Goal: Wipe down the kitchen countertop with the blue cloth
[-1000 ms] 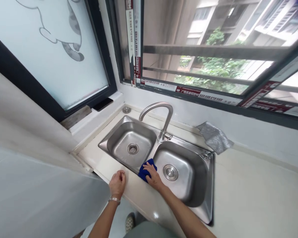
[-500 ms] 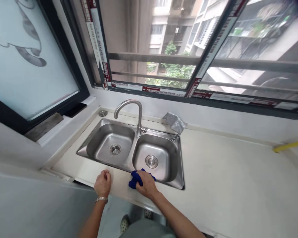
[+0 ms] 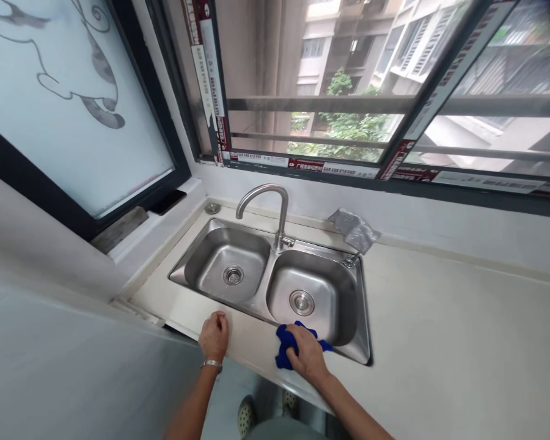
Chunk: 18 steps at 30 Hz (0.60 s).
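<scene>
A blue cloth (image 3: 285, 348) lies bunched on the front rim of the sink and the counter edge, beside the right basin. My right hand (image 3: 308, 353) is closed over it and presses it down, its fingers partly curled into the fabric. To the left, my left hand (image 3: 214, 335) rests on the front strip of the pale countertop (image 3: 449, 330) in a loose fist, and nothing shows in it. The steel double sink (image 3: 260, 299) lies just beyond both hands, with a drain in each basin. A curved tap (image 3: 282, 214) stands behind the divider.
A crumpled silver sheet (image 3: 354, 230) covers something at the sink's back right corner. A round metal drain cover (image 3: 212, 208) sits at the back left. On the left ledge lies a dark flat object (image 3: 168, 201) near an open window pane (image 3: 73, 110).
My right hand has slid the blue cloth a little to the right along the sink's front rim. My left hand stays in place on the counter. The head view has turned slightly left.
</scene>
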Available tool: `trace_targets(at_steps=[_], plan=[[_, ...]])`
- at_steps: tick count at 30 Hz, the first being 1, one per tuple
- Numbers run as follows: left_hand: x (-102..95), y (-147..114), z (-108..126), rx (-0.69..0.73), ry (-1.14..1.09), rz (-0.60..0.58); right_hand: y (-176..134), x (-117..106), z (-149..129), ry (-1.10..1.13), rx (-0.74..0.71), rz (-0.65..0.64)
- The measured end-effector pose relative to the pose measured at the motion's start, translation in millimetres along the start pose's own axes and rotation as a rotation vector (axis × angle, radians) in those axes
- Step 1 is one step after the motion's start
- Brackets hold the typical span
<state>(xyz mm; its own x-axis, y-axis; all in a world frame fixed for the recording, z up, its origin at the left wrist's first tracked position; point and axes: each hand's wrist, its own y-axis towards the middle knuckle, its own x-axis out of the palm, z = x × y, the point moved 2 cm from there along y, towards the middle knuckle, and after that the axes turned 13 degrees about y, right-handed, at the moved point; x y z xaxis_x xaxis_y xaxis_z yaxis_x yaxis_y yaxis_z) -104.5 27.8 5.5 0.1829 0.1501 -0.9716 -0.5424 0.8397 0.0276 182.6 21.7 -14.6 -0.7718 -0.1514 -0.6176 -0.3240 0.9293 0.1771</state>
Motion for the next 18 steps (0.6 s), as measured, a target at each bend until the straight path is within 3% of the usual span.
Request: trace_targets(at_steps=[3,10,18], plan=[[1.8,0,-1,-0.008,-0.01,-0.001,30,11,-3,0.05,0.06,-0.108],[2.4,-3,-3,-0.022,-0.027,0.003,85,52,-17,0.144,-0.027,-0.296],[7.5,-4,-4,-0.04,-0.055,-0.002,129,92,-36,0.154,-0.065,-0.365]])
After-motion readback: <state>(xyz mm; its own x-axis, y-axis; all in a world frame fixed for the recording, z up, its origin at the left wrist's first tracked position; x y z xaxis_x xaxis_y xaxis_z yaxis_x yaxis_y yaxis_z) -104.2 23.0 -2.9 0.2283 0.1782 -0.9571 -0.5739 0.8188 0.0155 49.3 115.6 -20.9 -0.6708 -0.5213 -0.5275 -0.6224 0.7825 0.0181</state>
